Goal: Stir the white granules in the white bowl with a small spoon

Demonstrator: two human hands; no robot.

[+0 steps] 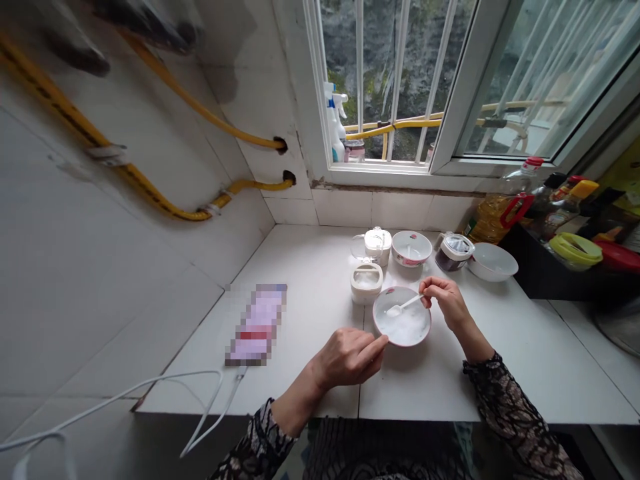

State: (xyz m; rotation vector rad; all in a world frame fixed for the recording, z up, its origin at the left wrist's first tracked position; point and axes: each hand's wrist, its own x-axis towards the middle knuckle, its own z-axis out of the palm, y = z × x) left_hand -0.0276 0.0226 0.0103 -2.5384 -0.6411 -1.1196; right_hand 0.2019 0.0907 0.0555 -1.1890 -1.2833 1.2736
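A pink-rimmed white bowl [406, 331] with white, grainy contents sits near the counter's front edge. My left hand [347, 358] pinches the bowl's lower left rim between thumb and fingers. Above the bowl's right side, my right hand [443, 300] holds a small white spoon [411, 302] by its handle, the spoon's head over the white contents. Just behind the bowl at left is a square white container [367, 283] with white stuff inside. Farther back are a similar container [379, 245] with a clear lid and a flowered bowl [411, 248] with something white in it.
To the right stand a lidded jar [454, 251], a plain white bowl [493, 261], an oil bottle [500, 203] and a black rack [535, 267] of bottles. A blurred phone [257, 323] with a white cable [220, 400] lies on the left of the counter [320, 267].
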